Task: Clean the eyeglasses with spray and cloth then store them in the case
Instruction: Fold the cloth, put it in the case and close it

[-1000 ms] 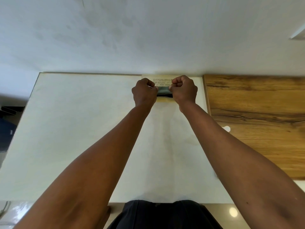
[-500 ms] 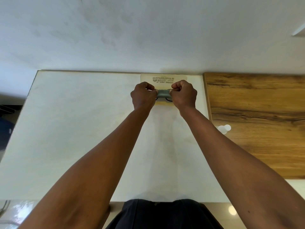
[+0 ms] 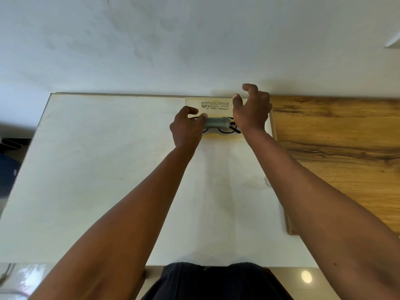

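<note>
while the folded cloth (image 3: pixel 217 123) lies over the black eyeglasses (image 3: pixel 226 131) inside the open case (image 3: pixel 214 105), the two hands sit at either end of that bundle, far out on the pale bench (image 3: pixel 97 169) close to the wall. the eyeglasses run left to right across the case, so their long axis lines up with the gap between the hands. the left hand (image 3: pixel 187 126) is the nearer one — its grip pinches the left end of the cloth between thumb and fingertips, right over the left lens. the right hand (image 3: pixel 252 111) has nothing in it; its fingers are loosely curled and spread, raised above the right end of the frame and toward the printed lid at the back.

judging from this, the glasses are already stowed and the cloth is being tucked on top, so what is left is mostly shutting the case. the lid stands on the far side of the eyeglasses, beyond both hands, and the free right hand is closer to its edge — it looks best placed to bring the lid forward. the left hand would need to let the cloth go and clear out first, or the lid may catch fingers or cloth. a small clear object (image 3: pixel 266 182) shows beside the right forearm, too hidden to name.
</note>
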### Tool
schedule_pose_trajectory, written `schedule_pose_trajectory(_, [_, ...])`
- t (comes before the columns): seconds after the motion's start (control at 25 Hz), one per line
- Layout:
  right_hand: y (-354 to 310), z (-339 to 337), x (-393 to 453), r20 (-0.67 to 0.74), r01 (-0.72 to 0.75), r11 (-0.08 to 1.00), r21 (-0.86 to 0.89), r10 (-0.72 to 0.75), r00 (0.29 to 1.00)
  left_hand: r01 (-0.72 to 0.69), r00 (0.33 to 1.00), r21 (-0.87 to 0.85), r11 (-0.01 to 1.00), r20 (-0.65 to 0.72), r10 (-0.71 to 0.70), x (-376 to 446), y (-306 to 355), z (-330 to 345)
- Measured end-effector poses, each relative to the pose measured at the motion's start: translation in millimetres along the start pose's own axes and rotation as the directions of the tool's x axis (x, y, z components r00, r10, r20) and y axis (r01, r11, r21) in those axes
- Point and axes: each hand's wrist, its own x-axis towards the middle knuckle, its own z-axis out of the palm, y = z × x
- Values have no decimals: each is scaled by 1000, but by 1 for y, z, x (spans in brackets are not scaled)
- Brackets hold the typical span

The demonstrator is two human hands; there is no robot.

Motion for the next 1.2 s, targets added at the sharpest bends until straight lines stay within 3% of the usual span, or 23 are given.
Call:
schedule_pose_trajectory(0.16, [2,2,6,170,42,998,36,-47,984,65,996,-100,993,-48,-70,-3,-3,-3])
schedule_pose_trajectory(0.32, [1,2,4,144,59,997,55,-67,987,191,978,-211,959,-39,-203,2,-1,-6])
schedule_pose_trajectory(0.52, [5,0,-1,105,66,992,112,-77,991,218,969,-91,972,-94,-227,8,1,-15])
schedule_pose_trajectory(0.64, [11,0,-9,53,88,985,151,-97,994,275,959,-129,953,-40,-282,10,-1,-20])
schedule_pose_trajectory(0.8, [22,2,-26,-21,138,963,231,-137,990,427,902,-303,852,77,-425,13,-1,-27])
schedule_pose_trajectory(1.0, [43,5,-55,-71,337,923,186,-329,942,422,906,-323,847,166,-389,16,-2,-27])
schedule_pose_trajectory(1.2, [52,9,-64,-39,417,901,118,-416,909,399,916,-380,834,128,-380,16,-4,-24])
